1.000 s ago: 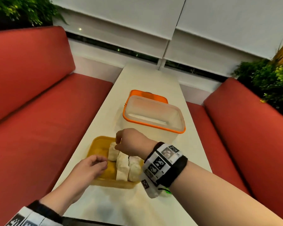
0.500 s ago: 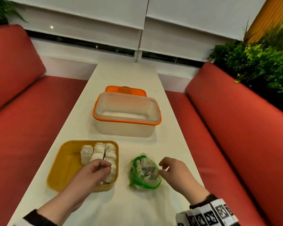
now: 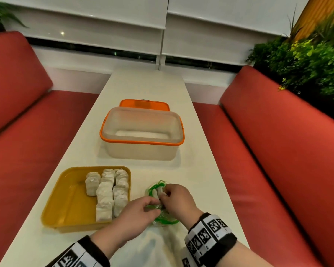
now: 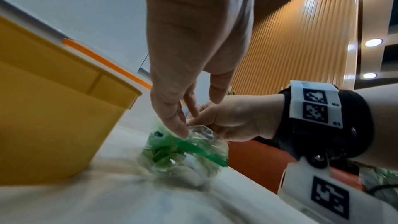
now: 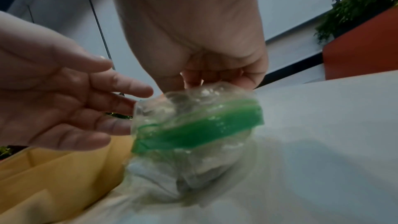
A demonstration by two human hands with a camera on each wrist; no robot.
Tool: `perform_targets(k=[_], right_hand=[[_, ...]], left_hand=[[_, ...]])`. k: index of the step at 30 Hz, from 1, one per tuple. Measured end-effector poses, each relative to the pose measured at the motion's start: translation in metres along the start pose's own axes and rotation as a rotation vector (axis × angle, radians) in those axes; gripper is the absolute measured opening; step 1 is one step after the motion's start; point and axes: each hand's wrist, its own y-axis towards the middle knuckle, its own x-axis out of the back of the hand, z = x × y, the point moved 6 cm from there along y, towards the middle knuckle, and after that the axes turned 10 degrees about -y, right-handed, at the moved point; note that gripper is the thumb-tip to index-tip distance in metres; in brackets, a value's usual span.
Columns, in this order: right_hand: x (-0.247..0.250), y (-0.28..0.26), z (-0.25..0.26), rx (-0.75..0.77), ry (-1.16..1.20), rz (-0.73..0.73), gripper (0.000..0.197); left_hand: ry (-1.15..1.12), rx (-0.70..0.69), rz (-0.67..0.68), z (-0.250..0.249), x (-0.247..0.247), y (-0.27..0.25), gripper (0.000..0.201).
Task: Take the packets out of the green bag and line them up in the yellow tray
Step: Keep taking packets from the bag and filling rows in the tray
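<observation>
Between both hands [image 3: 135, 211] [image 3: 178, 201] (touching) lies the green bag [image 3: 165, 219].

You have a green bag [image 5: 200, 125] of thin, clear, crinkled plastic, glossy, with a smooth green strip. Your yellow tray [image 3: 69, 205] is smooth plastic with a dull sheen; its packets [image 3: 104, 195] look like matt, creased white paper. Your worktop [image 3: 201, 180] is smooth, pale and faintly shiny.

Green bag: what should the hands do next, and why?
Probably the right hand should pull one of the packets out. It pinches the green bag at its top, the left hand touches the bag with straight fingers, white lumps show through the plastic, and the yellow tray has bare floor left of its filled rows.
</observation>
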Motion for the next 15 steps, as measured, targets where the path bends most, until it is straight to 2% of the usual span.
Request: perform_targets(k=[4,9,12,15], right_hand=[[0.005,0.001,-0.009,0.038,0.158,-0.010,0.033],[0.015,-0.002,-0.016,0.068,0.173,-0.121,0.009],[0.021,-0.005,-0.001,0.172,0.076,-0.170,0.015],[0.031,-0.010,0.007,0.224,0.061,-0.139,0.023]], left_hand=[[0.031,-0.006,-0.012,0.002,0.000,0.000,0.024],[0.067,-0.014,-0.022,0.003,-0.002,-0.002,0.024],[0.085,-0.024,-0.019,0.002,-0.004,-0.003,0.023],[0.106,-0.036,-0.010,0.000,-0.004,-0.002,0.026]])
